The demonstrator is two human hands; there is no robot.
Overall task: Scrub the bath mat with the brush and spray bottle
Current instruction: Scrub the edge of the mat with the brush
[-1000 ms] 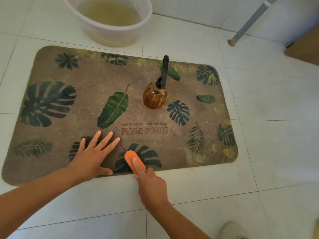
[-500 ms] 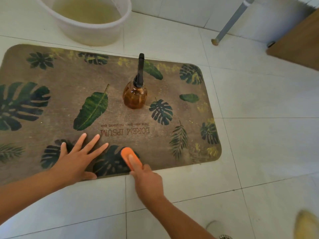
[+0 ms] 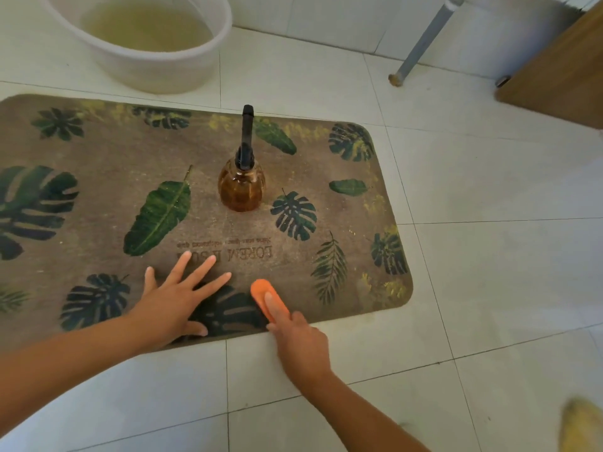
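Note:
A brown bath mat [image 3: 98, 177] printed with green leaves lies flat on the white tiled floor. An amber spray bottle [image 3: 240, 187] with a black nozzle stands upright near the mat's middle. My right hand [image 3: 297, 340] grips an orange brush [image 3: 266, 296] at the mat's near edge, with the forefinger laid along its back. To its left my left hand [image 3: 173, 301] presses flat on the mat, fingers spread. The brush's bristles are hidden under its orange back.
A white tub [image 3: 146, 37] of murky water stands beyond the mat's far edge. A grey metal leg [image 3: 421, 44] and a wooden panel [image 3: 561, 66] are at the upper right. A yellowish blurred object [image 3: 580, 425] shows at the lower right corner.
The brush and my right hand have slid a little rightward along the mat's near edge. My left hand has moved right with them, now nearer the printed lettering. The bottle has not moved.

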